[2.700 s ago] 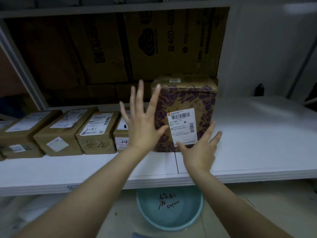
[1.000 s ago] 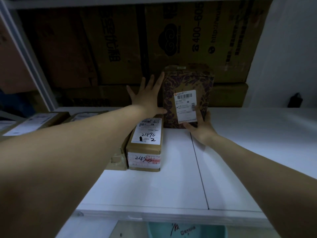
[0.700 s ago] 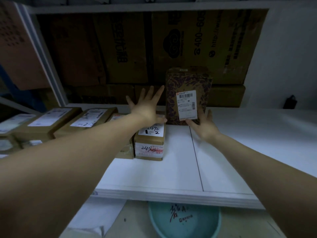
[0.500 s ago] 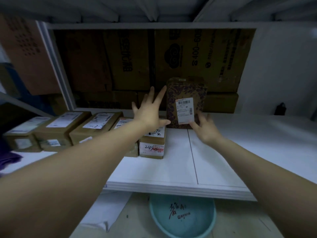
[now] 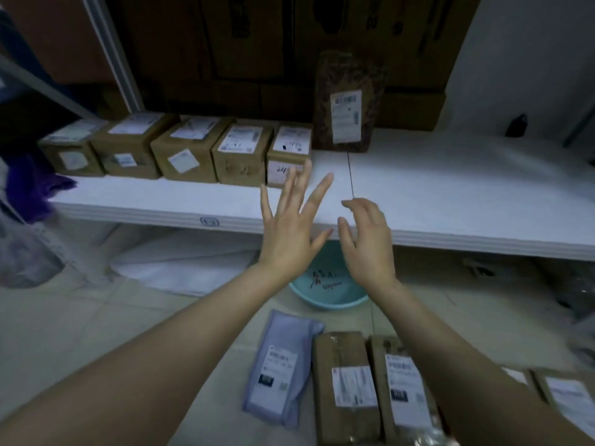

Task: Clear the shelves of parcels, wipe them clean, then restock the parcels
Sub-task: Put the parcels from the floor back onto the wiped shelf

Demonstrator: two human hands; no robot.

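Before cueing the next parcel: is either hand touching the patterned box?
Apart. Head view: left hand and right hand hover at the shelf edge; patterned box stands well behind.

Teal basin bearing handwriting, on tiled floor; brown cartons line the back; small black object far right.

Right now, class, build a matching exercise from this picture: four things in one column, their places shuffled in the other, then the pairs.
Things: 1 patterned parcel; 2 teal basin; 3 blue-grey mailer; 4 purple cloth.
Places: A on the floor beside brown parcels; B at the left end of the shelf; C upright on the shelf, right of the brown boxes; D on the floor under the shelf edge.
Pairs: 1-C, 2-D, 3-A, 4-B.
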